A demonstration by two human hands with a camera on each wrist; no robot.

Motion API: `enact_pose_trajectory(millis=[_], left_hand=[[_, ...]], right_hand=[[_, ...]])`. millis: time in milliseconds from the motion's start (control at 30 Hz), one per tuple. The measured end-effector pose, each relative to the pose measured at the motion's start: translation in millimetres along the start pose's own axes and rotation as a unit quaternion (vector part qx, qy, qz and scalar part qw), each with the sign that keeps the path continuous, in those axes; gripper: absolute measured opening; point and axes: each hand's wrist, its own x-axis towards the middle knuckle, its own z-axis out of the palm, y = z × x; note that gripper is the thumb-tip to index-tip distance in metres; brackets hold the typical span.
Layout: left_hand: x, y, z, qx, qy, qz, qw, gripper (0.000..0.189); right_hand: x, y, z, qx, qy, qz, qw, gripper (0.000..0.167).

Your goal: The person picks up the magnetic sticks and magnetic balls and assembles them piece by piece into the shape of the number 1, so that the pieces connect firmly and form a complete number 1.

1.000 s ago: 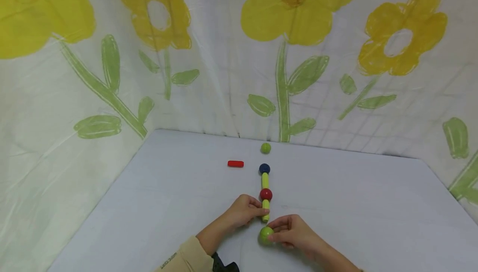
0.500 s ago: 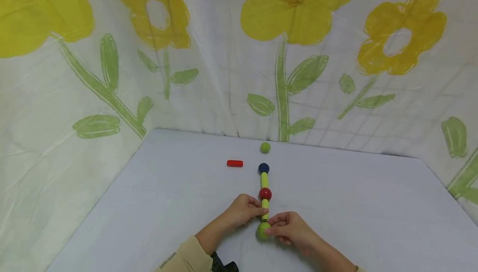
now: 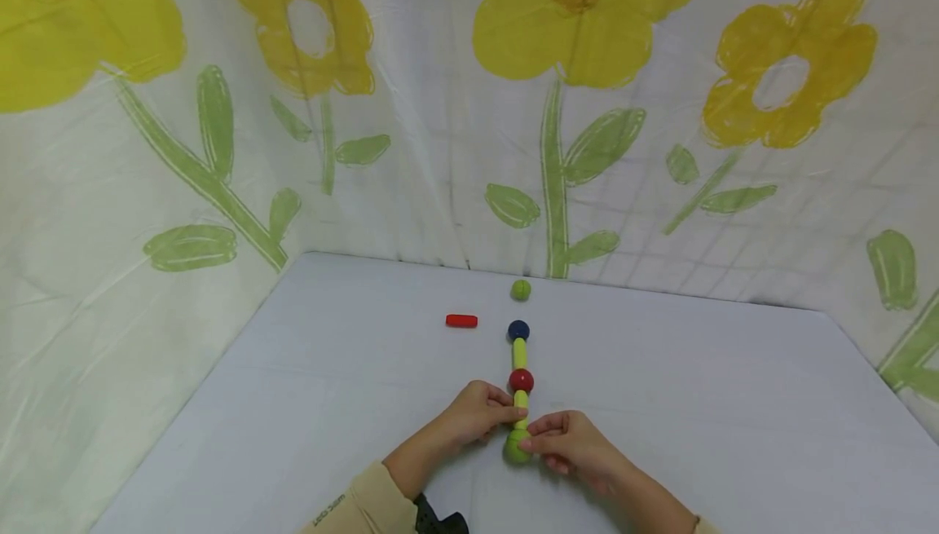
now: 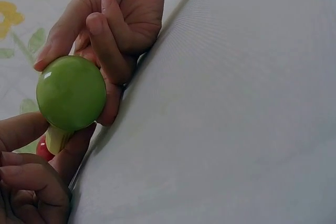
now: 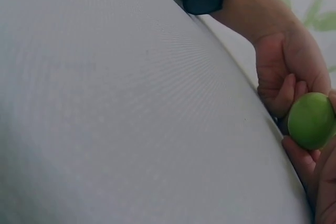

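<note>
Presently, left hand (image 3: 473,413) is pinching a yellow stick (image 3: 521,399), right hand (image 3: 579,446) gripping a green ball (image 3: 516,450); any sideways push could dislodge the red ball (image 3: 522,381) beyond them.

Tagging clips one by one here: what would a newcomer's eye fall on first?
Probably the big yellow flowers on the white backdrop behind the table. Next, mid-table, the row of balls and sticks: the right hand pinches the green ball at its near end while the left hand holds the adjoining yellow-green stick.
</note>
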Motion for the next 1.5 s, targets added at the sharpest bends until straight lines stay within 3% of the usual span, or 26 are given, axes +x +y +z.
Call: enact_pose_trajectory(millis=[767, 1100, 1267, 1500], left_hand=[[-1.5, 2.8, -0.6, -0.004, 0.002, 0.003, 1.0, 0.024], [0.7, 0.1, -1.4, -0.04, -0.006, 0.007, 0.9992, 0.027], [1.0, 0.5, -4.9, -0.045, -0.008, 0.002, 0.9989, 0.03], [4.2, -1.6, -19.9, -0.007, 0.012, 0.018, 0.9997, 0.03]], right_hand=[[0.5, -3, 1, 0.025, 0.004, 0.0, 0.9997, 0.037], [6.4, -6, 2, 0.028, 0.011, 0.003, 0.9995, 0.037], [11.3, -8, 0, 0.035, 0.015, 0.007, 0.9992, 0.036], [16.2, -9, -1, 0.037, 0.017, 0.012, 0.9991, 0.039]])
